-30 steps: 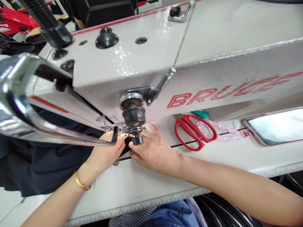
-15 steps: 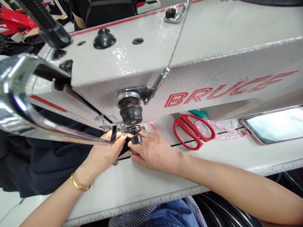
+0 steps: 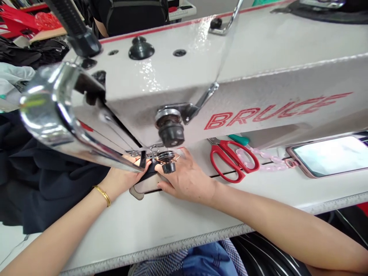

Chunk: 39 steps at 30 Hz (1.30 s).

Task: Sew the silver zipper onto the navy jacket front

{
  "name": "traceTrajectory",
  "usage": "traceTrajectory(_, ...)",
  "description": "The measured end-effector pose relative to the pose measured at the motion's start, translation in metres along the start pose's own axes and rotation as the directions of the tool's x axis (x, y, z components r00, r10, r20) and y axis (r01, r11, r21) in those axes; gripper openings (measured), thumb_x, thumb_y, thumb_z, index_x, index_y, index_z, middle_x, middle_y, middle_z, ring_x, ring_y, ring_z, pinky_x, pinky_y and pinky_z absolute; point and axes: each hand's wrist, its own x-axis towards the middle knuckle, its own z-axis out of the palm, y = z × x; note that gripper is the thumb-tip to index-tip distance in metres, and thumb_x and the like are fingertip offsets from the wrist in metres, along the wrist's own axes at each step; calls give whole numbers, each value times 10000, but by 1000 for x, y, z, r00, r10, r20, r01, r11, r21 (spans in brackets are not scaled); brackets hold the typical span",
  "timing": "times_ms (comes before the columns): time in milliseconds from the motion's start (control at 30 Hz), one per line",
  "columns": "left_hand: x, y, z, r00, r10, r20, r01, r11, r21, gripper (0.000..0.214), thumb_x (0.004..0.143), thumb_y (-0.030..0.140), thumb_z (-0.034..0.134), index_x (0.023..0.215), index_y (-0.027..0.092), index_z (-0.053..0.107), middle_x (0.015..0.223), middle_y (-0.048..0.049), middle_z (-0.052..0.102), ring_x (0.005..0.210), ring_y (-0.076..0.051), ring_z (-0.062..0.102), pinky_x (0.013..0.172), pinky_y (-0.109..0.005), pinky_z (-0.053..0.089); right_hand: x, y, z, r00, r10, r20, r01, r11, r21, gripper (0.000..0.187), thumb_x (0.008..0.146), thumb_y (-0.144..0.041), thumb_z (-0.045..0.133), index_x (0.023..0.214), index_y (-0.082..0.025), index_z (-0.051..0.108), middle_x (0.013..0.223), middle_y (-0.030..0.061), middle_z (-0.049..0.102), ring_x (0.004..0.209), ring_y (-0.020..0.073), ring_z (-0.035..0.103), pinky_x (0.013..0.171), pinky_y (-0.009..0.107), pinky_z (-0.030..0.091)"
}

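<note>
Dark navy fabric (image 3: 54,180) lies in folds left of the sewing machine (image 3: 138,84), and a narrow part of it runs under the needle area. My left hand (image 3: 122,179), with a gold bangle at the wrist, has its fingers together on that fabric beside the needle; the machine's chrome guard (image 3: 97,143) partly hides them. Just right of the needle area, my right hand (image 3: 188,178) rests palm down with its fingers apart. Its index fingertip touches the fabric's edge, and the tension knob (image 3: 169,166) covers part of its fingers.
Red-handled scissors (image 3: 234,163), a teal-handled tool (image 3: 240,138), and a phone (image 3: 333,155) with a pink bead strap lie right of my hands. A measuring tape (image 3: 201,237) lines the table's front edge. Behind the machine sits a person in black (image 3: 138,17).
My left hand has shifted slightly left and away from the right hand, exposing more of the metal plate and the fabric between them. The right hand has barely moved. The camera view has shifted.
</note>
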Motion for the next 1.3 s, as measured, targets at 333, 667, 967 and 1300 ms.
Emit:
traceTrajectory(333, 0, -5, -2, 1000, 16, 17, -16, 1000, 11, 273, 832, 171, 373, 678, 173, 598, 585, -21, 563, 538, -145, 501, 540, -264, 401, 2, 0, 2, 1000, 28, -10, -28, 1000, -2, 325, 822, -386, 532, 1056, -162, 514, 1164, 120, 509, 1099, 260, 403, 960, 489, 216)
traceTrajectory(667, -11, -7, -12, 987, -27, 160, 73, 955, -288, 207, 782, 164, 419, 866, 185, 608, 702, -7, 605, 610, -127, 526, 595, -238, 432, -2, 0, 4, 999, 47, -16, -47, 999, 16, 202, 855, -338, 467, 942, -172, 541, 1009, 83, 541, 979, 225, 446, 913, 427, 265)
traceTrajectory(967, -6, -12, -7, 982, -2, 187, 57, 954, -294, 246, 863, 202, 387, 909, 202, 629, 790, -2, 669, 646, -123, 570, 587, -232, 417, 1, -12, 7, 1000, 5, 15, -4, 1000, -21, 248, 861, -323, 432, 992, -147, 547, 883, 74, 522, 842, 215, 438, 807, 380, 326)
traceTrajectory(1300, -5, 2, -10, 999, 30, 23, -29, 999, -42, 332, 864, 203, 340, 740, 186, 648, 526, -3, 557, 477, -131, 489, 515, -258, 389, 5, -14, 8, 999, 32, 5, -31, 997, -68, 208, 860, -338, 436, 859, -177, 567, 873, 68, 512, 833, 222, 441, 759, 377, 333)
